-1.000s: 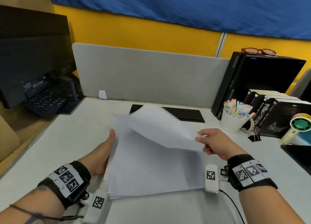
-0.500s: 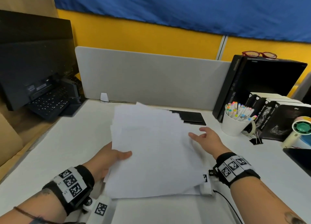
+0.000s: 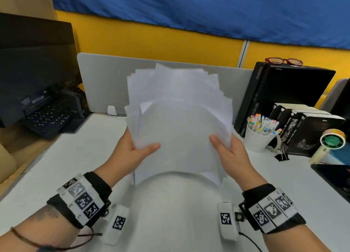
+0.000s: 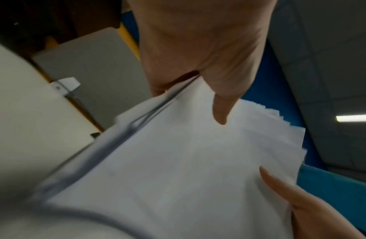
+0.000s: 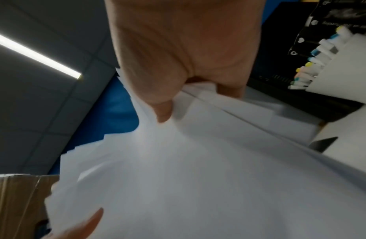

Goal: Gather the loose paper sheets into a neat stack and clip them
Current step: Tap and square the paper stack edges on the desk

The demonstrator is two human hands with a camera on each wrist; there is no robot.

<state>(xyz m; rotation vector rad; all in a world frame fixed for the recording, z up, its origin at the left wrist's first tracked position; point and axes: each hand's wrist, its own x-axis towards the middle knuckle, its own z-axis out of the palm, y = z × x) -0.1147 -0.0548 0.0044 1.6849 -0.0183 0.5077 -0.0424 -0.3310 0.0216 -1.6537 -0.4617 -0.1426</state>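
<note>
A bundle of white paper sheets (image 3: 180,123) is held upright above the white desk (image 3: 284,176), its top and right edges fanned out unevenly. My left hand (image 3: 138,151) grips the bundle's left edge, thumb on the front, fingers hidden behind. My right hand (image 3: 227,151) grips the right edge the same way. The left wrist view shows the sheets (image 4: 188,169) pinched under my left hand (image 4: 198,84). In the right wrist view the sheets (image 5: 208,169) sit under my right hand (image 5: 188,90). A black binder clip (image 3: 282,156) lies on the desk right of the hands.
A white cup of coloured markers (image 3: 259,132) stands at the right, with black boxes (image 3: 310,132), a tape roll (image 3: 333,141) and a black computer case (image 3: 284,89) nearby. A grey divider panel (image 3: 106,81) backs the desk. A monitor and keyboard (image 3: 47,115) sit at left.
The sheets lay flat on the desk before; both hands have closed on the side edges and lifted the bundle upright. The right hand, open half a second ago, now grips the paper.
</note>
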